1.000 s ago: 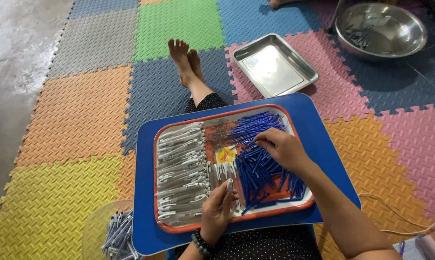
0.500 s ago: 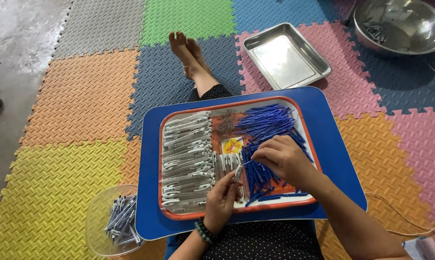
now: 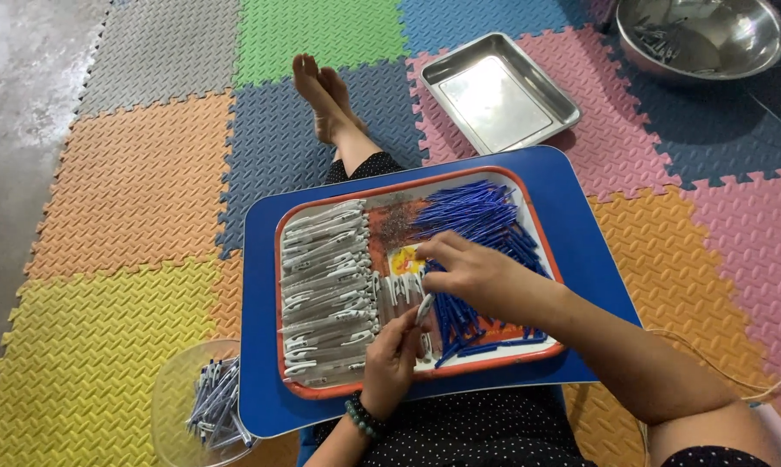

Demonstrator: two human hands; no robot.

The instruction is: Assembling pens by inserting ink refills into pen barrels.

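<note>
An orange-rimmed tray (image 3: 408, 184) lies on a blue lap board (image 3: 572, 216) across my legs. Its left half holds rows of white pen barrels (image 3: 325, 285); its right half holds a heap of blue pen parts (image 3: 481, 216). My left hand (image 3: 390, 359) pinches a white pen piece (image 3: 425, 307) near the tray's middle. My right hand (image 3: 477, 272) rests over the blue heap, fingers curled and touching the same piece; what it holds is hidden.
A clear round bowl (image 3: 170, 389) with several assembled pens sits at my lower left. An empty steel tray (image 3: 498, 91) and a steel bowl (image 3: 701, 35) lie ahead on coloured foam floor mats. My bare feet (image 3: 321, 91) stretch forward.
My right hand has come down from the top of the blue heap to the tray's middle, meeting my left hand, which has lifted a white piece.
</note>
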